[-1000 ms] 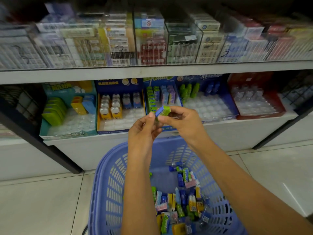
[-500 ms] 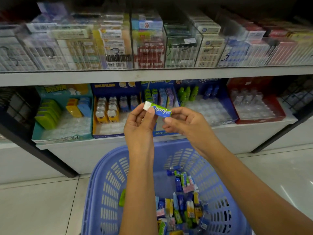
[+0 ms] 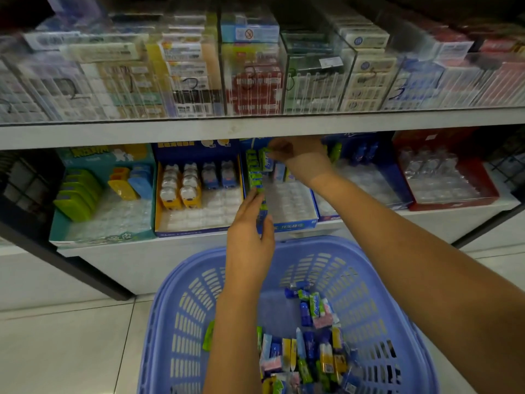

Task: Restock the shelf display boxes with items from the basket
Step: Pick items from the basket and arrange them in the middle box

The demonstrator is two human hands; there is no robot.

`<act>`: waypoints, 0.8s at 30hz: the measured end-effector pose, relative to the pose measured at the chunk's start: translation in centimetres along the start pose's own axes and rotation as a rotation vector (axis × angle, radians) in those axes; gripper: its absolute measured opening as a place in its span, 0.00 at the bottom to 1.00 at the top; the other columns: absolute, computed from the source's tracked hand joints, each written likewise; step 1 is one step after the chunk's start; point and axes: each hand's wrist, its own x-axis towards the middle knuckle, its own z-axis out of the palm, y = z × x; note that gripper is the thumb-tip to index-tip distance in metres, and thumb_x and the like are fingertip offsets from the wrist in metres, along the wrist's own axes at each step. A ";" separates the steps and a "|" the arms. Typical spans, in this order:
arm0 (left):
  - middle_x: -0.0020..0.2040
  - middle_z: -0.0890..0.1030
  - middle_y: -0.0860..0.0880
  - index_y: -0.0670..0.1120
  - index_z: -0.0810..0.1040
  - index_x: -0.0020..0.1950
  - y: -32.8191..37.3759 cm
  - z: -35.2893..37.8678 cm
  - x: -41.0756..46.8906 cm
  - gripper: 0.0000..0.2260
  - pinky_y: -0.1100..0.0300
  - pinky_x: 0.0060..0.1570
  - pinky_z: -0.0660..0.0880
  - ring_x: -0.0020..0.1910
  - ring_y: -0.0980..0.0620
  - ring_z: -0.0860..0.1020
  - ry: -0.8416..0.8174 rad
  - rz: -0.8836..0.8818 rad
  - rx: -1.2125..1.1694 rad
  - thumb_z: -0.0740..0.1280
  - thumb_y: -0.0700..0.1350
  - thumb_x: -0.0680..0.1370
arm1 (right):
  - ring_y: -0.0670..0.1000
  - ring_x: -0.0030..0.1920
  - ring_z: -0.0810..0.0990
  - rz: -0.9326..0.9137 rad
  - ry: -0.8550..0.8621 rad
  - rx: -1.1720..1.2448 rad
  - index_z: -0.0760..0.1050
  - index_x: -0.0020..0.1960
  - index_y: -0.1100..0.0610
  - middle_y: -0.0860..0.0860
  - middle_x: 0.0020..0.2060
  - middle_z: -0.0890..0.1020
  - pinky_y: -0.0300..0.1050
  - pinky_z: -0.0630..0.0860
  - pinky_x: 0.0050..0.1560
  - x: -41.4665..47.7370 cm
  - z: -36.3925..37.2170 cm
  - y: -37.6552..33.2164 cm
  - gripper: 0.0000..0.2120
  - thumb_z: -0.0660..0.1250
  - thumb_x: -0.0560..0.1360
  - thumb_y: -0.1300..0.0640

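Green pack [image 3: 266, 161] now lifted clear of basket [image 3: 176, 308], at back of blue display box [image 3: 294, 224]; right hand [image 3: 301, 159] grip pinching it; left hand [image 3: 250, 231] grip spread against green row [image 3: 253, 177]. Placement looks imminent.

A single view comes from a camera worn on the person's head, looking forward and down through a wide lens that bows straight edges. It faces the shelf [image 3: 255, 129] squarely and from within arm's reach. The display boxes [image 3: 295, 224] fill the middle band, and the stacked goods above them lie blurred along the top. The basket [image 3: 176, 322] sits right beneath the camera, its near side cut by the lower edge. Both forearms enter from the bottom. The left hand [image 3: 250, 237] and the right hand [image 3: 298, 155], which pinches a pack [image 3: 267, 160], reach the boxes mid-frame. Floor [image 3: 56, 351] shows at the lower corners.
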 end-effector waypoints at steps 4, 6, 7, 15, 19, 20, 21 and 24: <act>0.74 0.65 0.53 0.46 0.68 0.72 -0.3 -0.1 0.1 0.19 0.76 0.62 0.62 0.70 0.56 0.65 0.000 0.012 -0.023 0.62 0.41 0.80 | 0.48 0.48 0.79 -0.058 -0.104 -0.059 0.80 0.53 0.60 0.55 0.50 0.83 0.23 0.67 0.42 0.1 0.5 0.9 0.10 0.71 0.72 0.59; 0.74 0.65 0.53 0.47 0.68 0.72 -0.3 -0.2 0.1 0.19 0.69 0.64 0.65 0.70 0.57 0.65 0.001 0.012 -0.033 0.63 0.42 0.80 | 0.48 0.48 0.78 -0.087 -0.095 -0.090 0.81 0.51 0.61 0.55 0.50 0.83 0.22 0.66 0.41 0.0 0.7 1.3 0.09 0.71 0.72 0.59; 0.74 0.65 0.54 0.47 0.68 0.72 -0.3 -0.2 0.1 0.19 0.66 0.65 0.66 0.70 0.57 0.65 0.002 0.012 -0.040 0.63 0.43 0.80 | 0.50 0.50 0.78 -0.110 -0.073 -0.136 0.81 0.50 0.62 0.56 0.50 0.83 0.25 0.66 0.43 0.0 0.8 1.4 0.09 0.71 0.72 0.59; 0.74 0.65 0.53 0.47 0.70 0.71 -0.2 -0.7 -0.1 0.19 0.76 0.60 0.62 0.70 0.56 0.66 -0.002 0.004 -0.041 0.63 0.45 0.80 | 0.56 0.66 0.67 -0.191 -0.141 -0.493 0.76 0.64 0.55 0.55 0.64 0.73 0.43 0.64 0.64 -1.2 -0.1 0.2 0.17 0.66 0.76 0.54; 0.53 0.79 0.56 0.50 0.79 0.57 0.3 -1.3 -1.7 0.09 0.70 0.47 0.73 0.51 0.61 0.76 0.210 0.062 -0.101 0.62 0.48 0.80 | 0.47 0.43 0.77 -0.106 -0.080 -0.190 0.79 0.53 0.56 0.51 0.46 0.80 0.39 0.74 0.45 -7.3 -2.1 -0.3 0.09 0.67 0.75 0.53; 0.46 0.79 0.58 0.52 0.79 0.52 0.2 -1.3 -2.0 0.07 0.72 0.40 0.72 0.44 0.62 0.77 0.184 0.064 -0.094 0.62 0.49 0.80 | 0.44 0.37 0.76 -0.074 -0.100 -0.121 0.80 0.47 0.55 0.48 0.40 0.80 0.36 0.73 0.38 -9.2 -2.4 0.0 0.07 0.68 0.75 0.52; 0.41 0.79 0.58 0.52 0.78 0.49 -0.2 -1.0 -2.2 0.07 0.70 0.35 0.72 0.40 0.61 0.77 0.116 0.047 -0.067 0.61 0.50 0.80 | 0.43 0.34 0.76 -0.034 -0.137 -0.090 0.79 0.43 0.55 0.48 0.36 0.80 0.35 0.72 0.35 -11.0 -2.4 0.5 0.07 0.69 0.74 0.51; 0.32 0.75 0.50 0.46 0.76 0.42 -2.6 1.0 -3.4 0.09 0.60 0.31 0.67 0.30 0.55 0.71 -0.185 -0.090 0.085 0.62 0.47 0.80 | 0.47 0.32 0.76 0.148 -0.328 -0.133 0.81 0.41 0.59 0.51 0.34 0.80 0.37 0.69 0.33 -14.8 -0.4 3.5 0.07 0.70 0.72 0.54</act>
